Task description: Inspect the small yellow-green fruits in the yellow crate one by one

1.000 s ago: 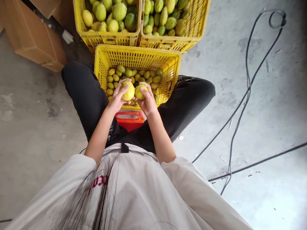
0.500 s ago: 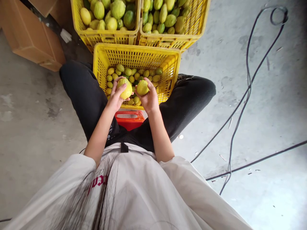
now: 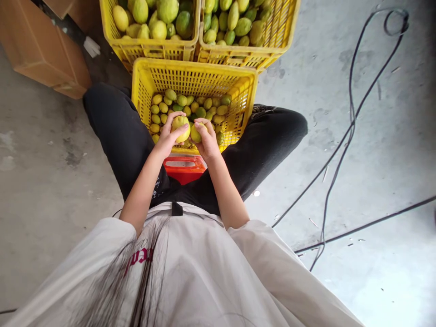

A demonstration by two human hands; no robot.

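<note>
My left hand point(image 3: 169, 137) is closed around a yellow lemon point(image 3: 181, 127), its thumb lying across the fruit. Close beside it, my right hand point(image 3: 207, 141) grips a smaller yellow-green lemon point(image 3: 196, 133), partly covered by the fingers. Both fruits are held above the near yellow plastic crate point(image 3: 163, 72), which stands between my knees. Inside that crate lie several yellow and green lemons point(image 3: 200, 112) in a loose layer. My hands and the held fruit hide part of them.
Two more yellow crates, one at the left point(image 3: 150, 44) and one at the right point(image 3: 245, 51), stand behind, filled with larger fruit. A red plastic stool point(image 3: 184, 175) is under me. Cardboard boxes point(image 3: 44, 50) stand at left; a black cable point(image 3: 335, 159) lies on the floor at right.
My right hand has turned its lemon and moved slightly left, so the fingers now cover more of it. The left hand's lemon has rotated and sits slightly further right.
</note>
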